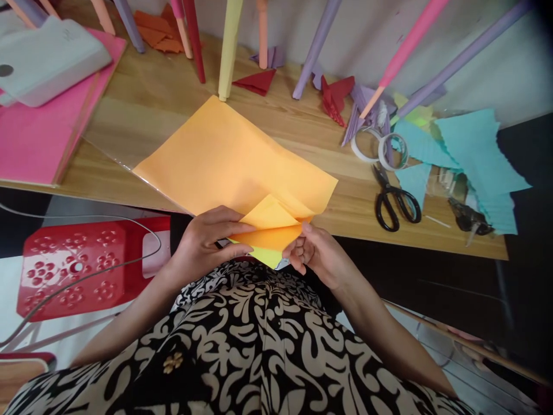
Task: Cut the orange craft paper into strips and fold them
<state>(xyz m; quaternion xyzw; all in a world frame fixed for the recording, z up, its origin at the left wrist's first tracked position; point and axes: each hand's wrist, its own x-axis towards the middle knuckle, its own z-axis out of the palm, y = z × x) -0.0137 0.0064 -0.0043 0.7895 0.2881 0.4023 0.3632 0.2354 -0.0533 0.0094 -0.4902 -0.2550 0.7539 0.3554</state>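
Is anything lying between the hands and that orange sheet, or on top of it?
Nothing visible. The left hand and right hand both pinch the orange sheet at its turned-up near corner. Its top is bare; the scissors lie off to its right, apart.

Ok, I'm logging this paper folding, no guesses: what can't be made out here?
Head view:
Near corner of orange sheet: covered by its folded flap and the left hand.
Grip of right hand: fingers curl underneath.
Tops of paper rolls: cut by top edge.
Dark tool beside the scissors: blurred.

Orange sheet [228,158]: smooth matt paper. Table [147,104]: pale wood-grain. Stool [73,271]: glossy red plastic.
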